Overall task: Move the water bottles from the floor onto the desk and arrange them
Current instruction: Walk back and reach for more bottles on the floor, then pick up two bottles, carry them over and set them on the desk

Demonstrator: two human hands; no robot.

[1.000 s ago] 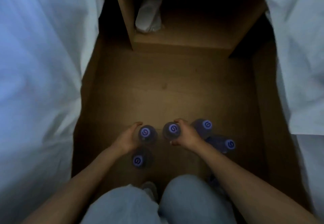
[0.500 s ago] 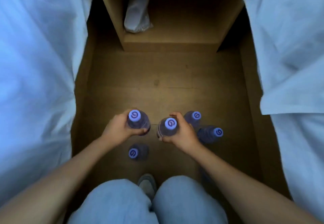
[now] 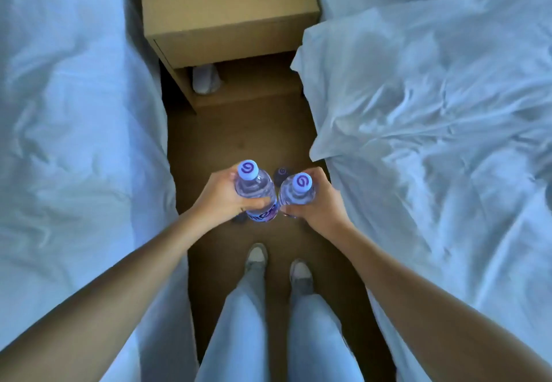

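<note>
Nearest the camera are the person's legs in pale jeans and two light shoes standing on the brown floor of the narrow aisle between two beds. Above the shoes, the left hand has its fingers curled round the body of the left bottle, and the right hand wraps the right bottle in the same way; both bottles are lifted clear of the floor, upright, caps toward the camera, shoulders almost touching each other. Just beyond and between them, the dark cap of another bottle on the floor shows down below; others may be hidden under the hands, I cannot tell. On either side lie the left bed and the right bed, covered in rumpled white sheets. Straight ahead at the aisle's end stands the wooden desk, its top well apart from the hands and higher than the floor, so both bottles should travel forward, long axes kept vertical, neither hand clearly nearer.
</note>
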